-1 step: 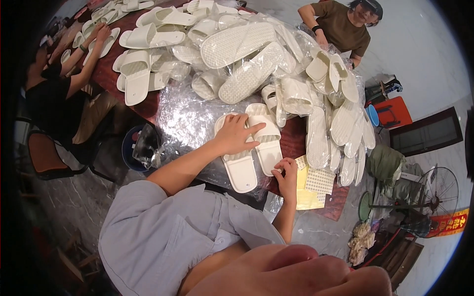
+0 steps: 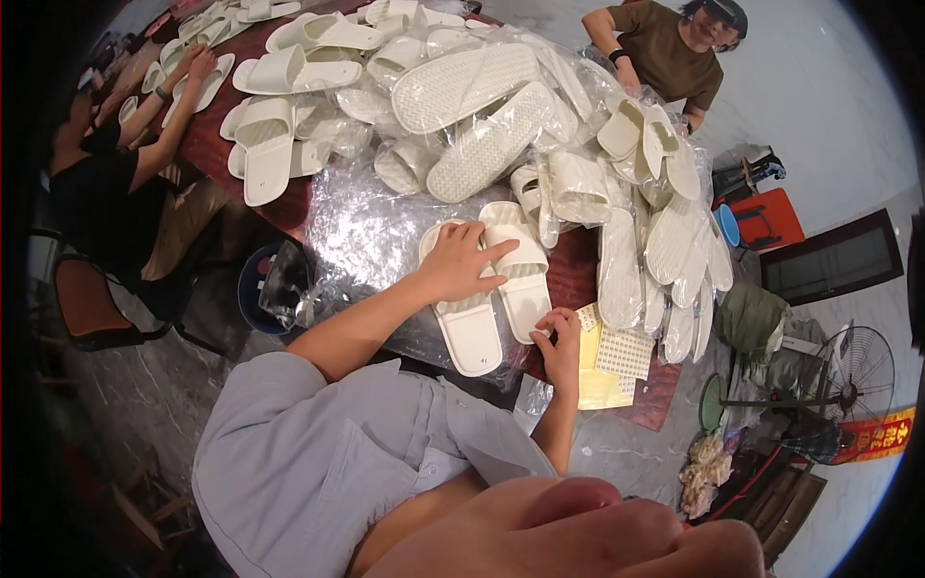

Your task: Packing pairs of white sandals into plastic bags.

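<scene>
Two white slippers lie side by side at the table's near edge, heels toward me. My left hand (image 2: 464, 262) is spread open over them, its fingers across the strap of the left slipper (image 2: 472, 339) and its thumb on the right slipper (image 2: 526, 301). A small mark shows on the left slipper's heel. My right hand (image 2: 559, 345) is closed in a pinch at the heel of the right slipper; what its fingertips hold is too small to tell. Beside it are a white sheet of small printed labels (image 2: 624, 353) and a yellow sheet (image 2: 599, 390).
A large heap of white slippers (image 2: 472, 91), many in clear bags, covers the table's far side. Clear plastic bags (image 2: 356, 222) lie left of my hands. Two people work around the table, at left and far right. A blue bin (image 2: 252, 294) and a fan (image 2: 848, 385) stand nearby.
</scene>
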Action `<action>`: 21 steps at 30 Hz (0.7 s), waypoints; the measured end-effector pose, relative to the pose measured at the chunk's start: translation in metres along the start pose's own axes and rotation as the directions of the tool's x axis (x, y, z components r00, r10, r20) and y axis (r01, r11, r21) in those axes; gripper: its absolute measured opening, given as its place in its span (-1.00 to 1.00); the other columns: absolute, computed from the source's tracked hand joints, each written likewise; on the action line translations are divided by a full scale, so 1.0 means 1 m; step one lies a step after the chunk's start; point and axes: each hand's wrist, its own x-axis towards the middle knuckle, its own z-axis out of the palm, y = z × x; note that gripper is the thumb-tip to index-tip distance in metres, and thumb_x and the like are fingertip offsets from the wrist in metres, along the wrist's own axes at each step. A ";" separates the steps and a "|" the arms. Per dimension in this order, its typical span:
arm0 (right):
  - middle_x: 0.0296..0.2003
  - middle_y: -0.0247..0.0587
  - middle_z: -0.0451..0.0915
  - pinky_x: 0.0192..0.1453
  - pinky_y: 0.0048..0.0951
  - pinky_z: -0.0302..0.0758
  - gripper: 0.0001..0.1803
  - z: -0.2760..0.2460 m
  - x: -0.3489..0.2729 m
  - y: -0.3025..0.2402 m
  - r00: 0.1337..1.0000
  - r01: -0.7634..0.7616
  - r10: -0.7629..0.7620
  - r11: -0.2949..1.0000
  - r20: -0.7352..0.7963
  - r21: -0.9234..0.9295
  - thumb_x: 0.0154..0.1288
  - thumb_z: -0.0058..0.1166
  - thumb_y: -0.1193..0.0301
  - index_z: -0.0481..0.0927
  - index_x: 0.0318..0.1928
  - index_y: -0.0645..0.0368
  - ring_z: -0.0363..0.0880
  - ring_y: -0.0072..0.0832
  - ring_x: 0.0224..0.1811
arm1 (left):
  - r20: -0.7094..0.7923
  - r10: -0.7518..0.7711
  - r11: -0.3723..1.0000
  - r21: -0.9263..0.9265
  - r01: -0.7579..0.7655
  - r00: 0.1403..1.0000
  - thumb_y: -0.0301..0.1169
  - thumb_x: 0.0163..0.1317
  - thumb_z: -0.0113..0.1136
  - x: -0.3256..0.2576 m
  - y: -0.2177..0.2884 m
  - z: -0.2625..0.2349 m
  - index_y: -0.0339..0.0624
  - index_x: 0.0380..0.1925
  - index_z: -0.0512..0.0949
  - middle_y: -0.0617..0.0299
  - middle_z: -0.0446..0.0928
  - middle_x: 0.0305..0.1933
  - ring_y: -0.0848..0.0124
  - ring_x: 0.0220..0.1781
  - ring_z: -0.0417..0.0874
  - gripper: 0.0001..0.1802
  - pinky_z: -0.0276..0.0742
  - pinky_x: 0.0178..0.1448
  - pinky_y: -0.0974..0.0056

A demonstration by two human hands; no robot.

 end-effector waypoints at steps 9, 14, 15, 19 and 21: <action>-0.05 -0.14 0.44 0.13 -0.31 0.39 -0.72 0.001 0.003 0.008 0.997 -0.071 0.071 0.996 -0.003 0.062 -0.05 0.33 0.63 0.58 -0.28 0.18 0.42 -0.21 0.06 | -0.021 0.002 1.000 -0.002 -0.002 1.000 0.07 0.20 0.21 -0.002 0.000 0.002 0.30 0.35 0.40 -0.16 0.38 0.14 -0.03 0.25 0.36 -0.32 0.10 0.35 -0.05; -0.11 -0.17 0.47 0.09 -0.33 0.39 -0.72 0.002 0.004 0.006 0.993 -0.105 0.110 0.983 -0.028 0.149 -0.07 0.34 0.63 0.58 -0.29 0.19 0.44 -0.25 0.01 | 0.004 0.000 1.000 -0.010 0.000 1.000 0.09 0.21 0.20 0.000 0.000 0.001 0.31 0.36 0.39 -0.17 0.38 0.15 -0.03 0.27 0.34 -0.31 0.09 0.36 -0.04; -0.12 -0.19 0.47 0.07 -0.35 0.39 -0.72 0.002 0.003 0.006 0.995 -0.082 0.089 0.988 -0.043 0.134 -0.07 0.33 0.64 0.58 -0.29 0.20 0.45 -0.28 -0.01 | 0.004 -0.001 1.000 -0.010 0.001 1.000 0.09 0.21 0.20 0.000 0.000 0.000 0.31 0.36 0.39 -0.17 0.38 0.15 -0.03 0.27 0.34 -0.31 0.09 0.36 -0.04; -0.14 -0.23 0.50 -0.03 -0.41 0.42 -0.73 0.003 0.004 0.011 0.992 -0.081 0.096 0.982 -0.084 0.168 -0.06 0.30 0.69 0.57 -0.30 0.22 0.47 -0.35 -0.11 | 0.003 0.000 1.000 -0.010 0.000 1.000 0.08 0.21 0.21 0.001 0.000 0.000 0.33 0.36 0.38 -0.16 0.38 0.16 -0.05 0.26 0.35 -0.31 0.12 0.34 -0.05; -0.16 -0.23 0.52 -0.06 -0.43 0.42 -0.73 0.001 0.005 0.012 0.990 -0.074 0.095 0.979 -0.101 0.191 -0.05 0.29 0.70 0.57 -0.30 0.23 0.48 -0.36 -0.15 | 0.002 0.000 1.000 -0.011 0.000 1.000 0.06 0.21 0.22 0.000 -0.001 0.000 0.35 0.37 0.36 -0.15 0.37 0.16 -0.07 0.26 0.36 -0.31 0.15 0.34 -0.07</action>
